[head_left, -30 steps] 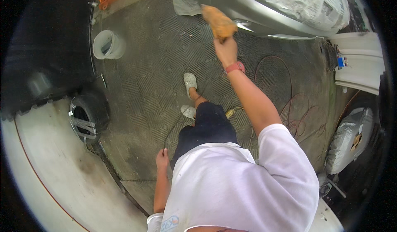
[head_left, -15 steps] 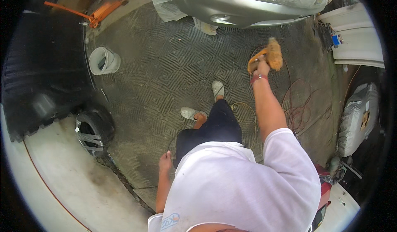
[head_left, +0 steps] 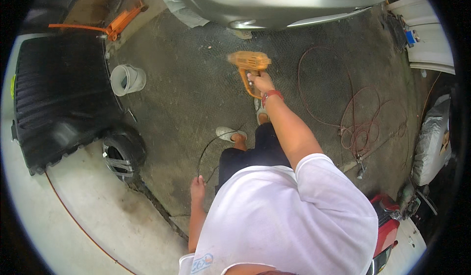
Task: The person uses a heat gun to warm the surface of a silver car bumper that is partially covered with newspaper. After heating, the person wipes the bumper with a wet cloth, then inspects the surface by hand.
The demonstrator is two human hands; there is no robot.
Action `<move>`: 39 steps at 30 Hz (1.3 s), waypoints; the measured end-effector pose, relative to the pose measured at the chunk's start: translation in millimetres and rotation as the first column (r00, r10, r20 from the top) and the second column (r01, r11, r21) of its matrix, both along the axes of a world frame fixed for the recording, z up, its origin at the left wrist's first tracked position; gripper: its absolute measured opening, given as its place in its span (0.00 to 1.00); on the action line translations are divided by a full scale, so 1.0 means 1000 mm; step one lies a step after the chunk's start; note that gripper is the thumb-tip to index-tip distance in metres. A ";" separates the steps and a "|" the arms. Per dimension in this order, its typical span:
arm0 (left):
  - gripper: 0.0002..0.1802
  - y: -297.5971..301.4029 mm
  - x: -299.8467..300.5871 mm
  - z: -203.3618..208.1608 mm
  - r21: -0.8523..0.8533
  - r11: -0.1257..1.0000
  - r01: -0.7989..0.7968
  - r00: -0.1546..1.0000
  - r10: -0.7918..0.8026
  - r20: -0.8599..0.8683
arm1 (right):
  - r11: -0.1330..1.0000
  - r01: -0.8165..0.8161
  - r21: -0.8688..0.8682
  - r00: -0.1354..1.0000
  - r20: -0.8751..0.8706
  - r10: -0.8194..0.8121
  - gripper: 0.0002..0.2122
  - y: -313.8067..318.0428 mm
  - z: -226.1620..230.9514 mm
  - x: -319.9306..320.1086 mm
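Note:
My right hand (head_left: 262,82), with a red band at the wrist, is wrapped round the handle of an orange-yellow heat gun (head_left: 252,59). Its blurred nozzle end points left, in front of a silver car bumper (head_left: 304,12) partly covered with masking paper (head_left: 176,5). Down at my left side, my left hand (head_left: 197,189) has its fingers closed on a thin dark cord (head_left: 202,151), which loops up past my left shoe. Where the cord joins the heat gun cannot be made out.
A white bucket (head_left: 137,79) and a tyre (head_left: 135,152) stand at left, near a black ribbed liner (head_left: 64,93). An orange floor jack (head_left: 122,21) sits far left. A reddish hose (head_left: 351,93) lies coiled on the floor at right, near a wrapped silver part (head_left: 431,142).
My right hand has swung the heat gun from right to left, turning its body from upright to sideways. My left hand stays low with the cord, and more of the cord now shows.

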State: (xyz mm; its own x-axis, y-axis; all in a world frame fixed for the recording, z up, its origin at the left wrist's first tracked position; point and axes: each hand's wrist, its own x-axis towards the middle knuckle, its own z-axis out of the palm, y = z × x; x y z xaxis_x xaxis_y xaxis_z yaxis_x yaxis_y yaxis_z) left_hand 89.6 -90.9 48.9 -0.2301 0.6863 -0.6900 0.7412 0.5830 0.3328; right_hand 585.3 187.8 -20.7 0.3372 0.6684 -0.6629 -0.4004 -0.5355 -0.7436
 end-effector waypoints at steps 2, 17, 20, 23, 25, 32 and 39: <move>0.28 0.021 0.031 0.011 -0.030 0.994 0.103 0.995 -0.103 -0.001 | 0.991 0.112 -0.069 0.994 0.005 -0.111 0.23 -0.015 -0.016 0.049; 0.25 0.059 0.134 0.016 -0.057 0.998 0.030 0.996 -0.025 0.088 | 0.905 0.212 0.369 0.875 0.340 -0.345 0.17 -0.045 0.101 0.074; 0.25 0.053 0.113 -0.020 -0.019 0.995 -0.095 0.989 0.096 0.116 | 0.829 -0.130 0.544 0.938 0.338 -0.075 0.22 -0.012 0.141 0.044; 0.25 0.068 0.127 0.000 0.010 1.000 0.021 0.997 -0.022 0.072 | 0.873 -0.258 0.415 0.966 0.109 0.233 0.20 0.008 0.176 0.047; 0.25 0.069 0.130 0.002 0.010 1.000 0.013 0.999 -0.014 0.050 | 0.872 -0.232 0.431 0.973 0.101 0.209 0.19 0.009 0.182 0.059; 0.25 0.066 0.142 -0.006 0.060 0.974 0.216 0.976 -0.214 -0.048 | 0.898 0.162 0.410 0.953 0.170 -0.250 0.10 -0.030 0.179 0.179; 0.25 0.095 0.183 0.014 0.064 0.945 0.321 0.947 -0.321 -0.009 | 0.697 0.505 0.509 0.754 0.133 -0.643 0.12 -0.056 0.186 0.352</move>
